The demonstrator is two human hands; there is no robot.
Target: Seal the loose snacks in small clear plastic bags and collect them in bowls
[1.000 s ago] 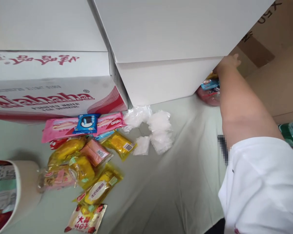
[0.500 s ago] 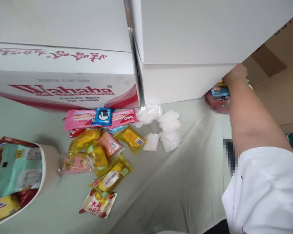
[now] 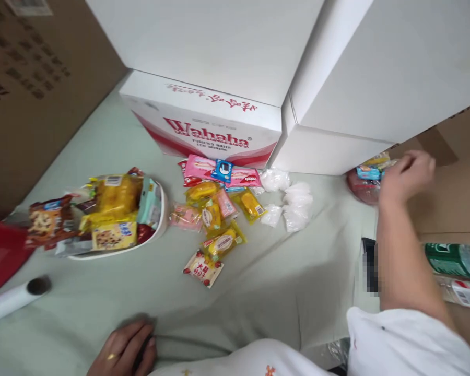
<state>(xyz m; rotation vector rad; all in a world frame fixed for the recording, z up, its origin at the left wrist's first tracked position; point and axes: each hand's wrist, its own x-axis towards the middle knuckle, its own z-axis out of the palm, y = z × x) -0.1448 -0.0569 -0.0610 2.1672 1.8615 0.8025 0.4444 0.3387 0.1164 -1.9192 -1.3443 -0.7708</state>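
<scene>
My right hand point(image 3: 407, 175) reaches out at the right, beside a red bowl point(image 3: 358, 189) that holds snack packets point(image 3: 370, 168) and sits tucked against the corner of a white box point(image 3: 356, 104). Its fingers look curled but are smeared by motion. My left hand point(image 3: 125, 352) lies low on the pale green cloth point(image 3: 278, 282) at the bottom edge, fingers spread down on the fabric and a ring on one finger. It holds nothing that I can see.
A white bowl point(image 3: 162, 222) heaped with snacks stands at the left. Loose packets point(image 3: 215, 219) and crumpled clear bags point(image 3: 293, 209) lie before the Wahaha carton point(image 3: 207, 130). A brown carton point(image 3: 31, 78), red object point(image 3: 0, 250), white roll point(image 3: 11, 300) and green bottle point(image 3: 454, 258) ring the cloth.
The view has pulled back and swung left, so the snack bowl and my left hand now show. My right hand has come back from behind the white box to beside the red bowl.
</scene>
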